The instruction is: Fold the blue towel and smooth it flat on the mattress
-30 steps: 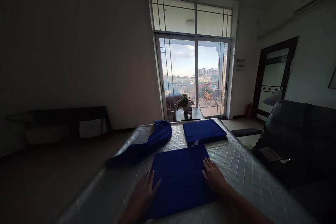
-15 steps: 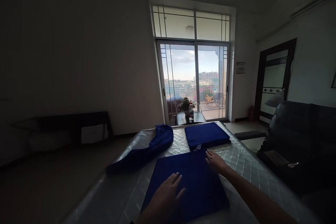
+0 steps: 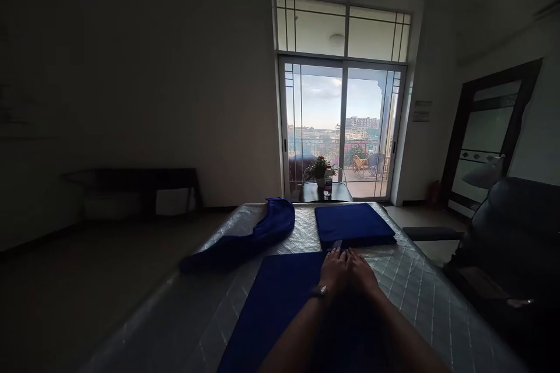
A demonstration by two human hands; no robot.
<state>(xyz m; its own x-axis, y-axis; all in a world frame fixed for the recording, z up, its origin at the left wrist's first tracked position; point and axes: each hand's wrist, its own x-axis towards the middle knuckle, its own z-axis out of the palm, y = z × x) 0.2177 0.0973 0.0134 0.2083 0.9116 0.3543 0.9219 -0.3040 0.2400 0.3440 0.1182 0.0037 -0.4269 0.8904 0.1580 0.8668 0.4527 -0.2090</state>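
Note:
A flat, dark blue folded cloth (image 3: 271, 297) lies nearest to me on the silvery quilted mattress (image 3: 411, 285). At its far edge, my left hand (image 3: 335, 271) rests with its fingers stretched forward, a watch on the wrist. Close against it, my right hand (image 3: 361, 273) also lies with fingers extended on the cloth's far right part. Neither hand visibly grips anything, though the undersides of the fingers are hidden. Just past the fingertips is a second folded blue cloth (image 3: 354, 224), stacked in layers, with a small pale tag (image 3: 338, 245) at its near edge.
A crumpled blue cloth (image 3: 249, 242) stretches along the mattress's left side. Beyond the far end stands a small dark table (image 3: 308, 192) with a potted plant (image 3: 321, 172) and a bottle (image 3: 328, 182). A black chair (image 3: 516, 233) is at the right, a dark bench (image 3: 131, 178) at the left wall.
My left hand has moved forward and right from the middle of the near cloth to beside my right hand. The right hand stays near the far edge. The view has turned slightly left.

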